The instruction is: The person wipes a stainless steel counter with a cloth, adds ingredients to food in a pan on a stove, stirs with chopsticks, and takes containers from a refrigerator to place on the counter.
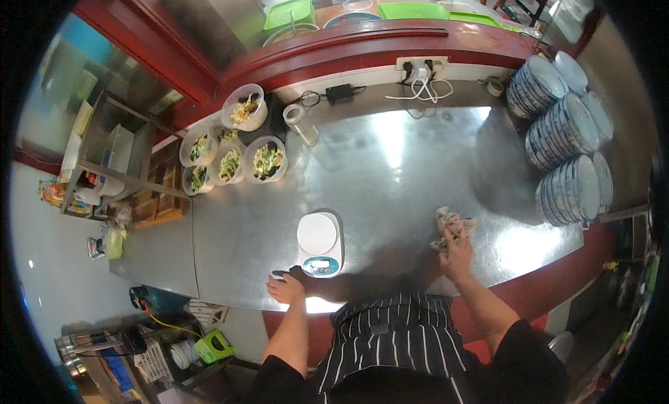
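Note:
My right hand (pixel 457 255) presses on a crumpled, stained cloth (pixel 452 227) on the stainless steel counter (pixel 360 169), right of the middle. Near the front edge, my left hand (pixel 285 288) rests on the counter; a small dark thing shows at its fingertips, and I cannot tell whether it is held or only a shadow. Between the hands, closer to the left one, stands a white digital kitchen scale (pixel 319 237) with a round platform and a lit display. Its platform holds nothing.
Several plastic tubs of vegetables (pixel 266 161) stand at the back left beside a glass jar (pixel 301 124). Stacked patterned bowls (pixel 567 190) line the right end. A power adapter (pixel 339 93) and white cable (pixel 426 90) lie along the back wall. A metal shelf (pixel 130 177) borders the left.

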A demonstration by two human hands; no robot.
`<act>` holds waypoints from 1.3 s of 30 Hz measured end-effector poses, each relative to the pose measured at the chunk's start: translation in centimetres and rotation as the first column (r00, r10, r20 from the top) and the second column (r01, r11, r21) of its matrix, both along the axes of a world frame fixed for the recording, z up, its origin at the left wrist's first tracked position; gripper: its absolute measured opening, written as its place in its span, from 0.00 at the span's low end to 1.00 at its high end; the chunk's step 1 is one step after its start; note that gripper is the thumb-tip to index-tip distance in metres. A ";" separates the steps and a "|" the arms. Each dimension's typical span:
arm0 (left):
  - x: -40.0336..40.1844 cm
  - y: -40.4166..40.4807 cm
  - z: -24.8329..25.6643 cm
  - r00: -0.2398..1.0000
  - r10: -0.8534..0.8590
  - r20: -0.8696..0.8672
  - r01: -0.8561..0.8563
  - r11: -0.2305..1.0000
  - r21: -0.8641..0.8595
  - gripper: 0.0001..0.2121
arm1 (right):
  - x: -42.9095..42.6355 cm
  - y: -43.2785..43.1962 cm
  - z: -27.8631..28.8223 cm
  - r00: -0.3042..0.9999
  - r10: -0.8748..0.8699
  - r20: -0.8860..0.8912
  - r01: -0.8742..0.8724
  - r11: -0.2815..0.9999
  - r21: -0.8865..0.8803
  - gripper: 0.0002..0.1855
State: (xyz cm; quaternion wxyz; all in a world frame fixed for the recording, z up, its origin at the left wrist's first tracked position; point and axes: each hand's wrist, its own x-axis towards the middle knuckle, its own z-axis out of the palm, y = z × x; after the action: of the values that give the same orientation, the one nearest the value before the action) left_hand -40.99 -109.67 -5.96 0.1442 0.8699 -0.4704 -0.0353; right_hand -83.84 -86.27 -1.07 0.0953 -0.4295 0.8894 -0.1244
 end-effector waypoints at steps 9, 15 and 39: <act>-4.7 -0.3 -1.2 0.978 0.122 0.168 -0.143 0.983 0.116 0.31 | 0.7 -14.8 -0.1 0.947 0.321 0.017 -0.313 0.933 -0.177 0.33; -5.7 -1.5 1.0 0.989 0.100 0.106 -0.122 0.966 0.228 0.33 | -4.2 -34.0 -3.6 0.947 0.311 0.077 -0.280 0.920 -0.274 0.29; -5.0 -1.9 0.1 0.991 0.094 0.094 -0.116 0.959 0.260 0.34 | -12.4 -44.2 -5.8 0.925 0.209 -0.316 -0.210 0.977 0.031 0.33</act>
State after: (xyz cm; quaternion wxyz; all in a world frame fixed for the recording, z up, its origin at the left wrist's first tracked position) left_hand -45.97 -111.60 -5.88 0.0093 0.9058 -0.4200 -0.0552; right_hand -96.24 -130.46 -6.91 -0.0372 -0.5364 0.8420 -0.0442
